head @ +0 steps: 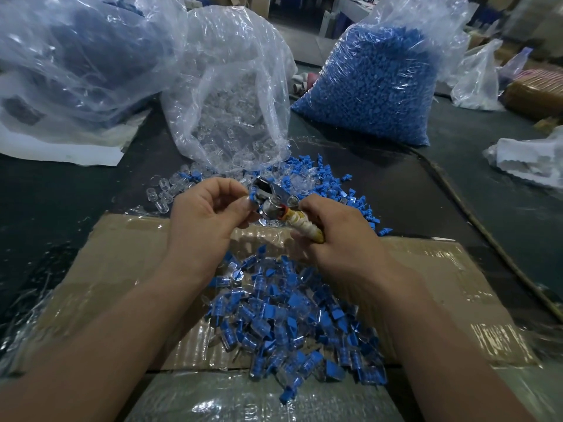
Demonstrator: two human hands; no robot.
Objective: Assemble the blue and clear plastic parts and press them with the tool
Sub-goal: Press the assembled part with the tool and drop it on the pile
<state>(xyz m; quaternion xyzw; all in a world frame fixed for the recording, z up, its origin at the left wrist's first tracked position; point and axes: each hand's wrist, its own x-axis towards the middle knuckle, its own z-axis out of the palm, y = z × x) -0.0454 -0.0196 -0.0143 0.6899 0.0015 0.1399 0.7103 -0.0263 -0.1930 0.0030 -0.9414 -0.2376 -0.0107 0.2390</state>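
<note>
Head view: the left hand [207, 208] pinches a blue part [252, 198] between thumb and fingertips and holds it against the metal head of the tool [269, 191]. The right hand [338, 239] is curled round the tool's handle, which is wrapped in pale tape. The tool's long axis runs from 4 o'clock to 10 o'clock, with the head end toward 10 o'clock. It is held in the air above the near edge of the table. Whether a clear shell sits on the blue part cannot be told.

Below the hands, at 6 o'clock, taped cardboard [122, 257] carries a heap of assembled pieces [289, 318], blue inserts inside clear shells. Just beyond the hands, loose blue parts [323, 175] and loose clear parts [164, 193] lie on the dark table [441, 184].

At 12 o'clock an open clear bag [231, 86] holds clear shells. At 1 o'clock a second bag [374, 86] is packed with blue pieces. At 10 o'clock a third bag [76, 56] holds dark blue contents that cannot be identified.
</note>
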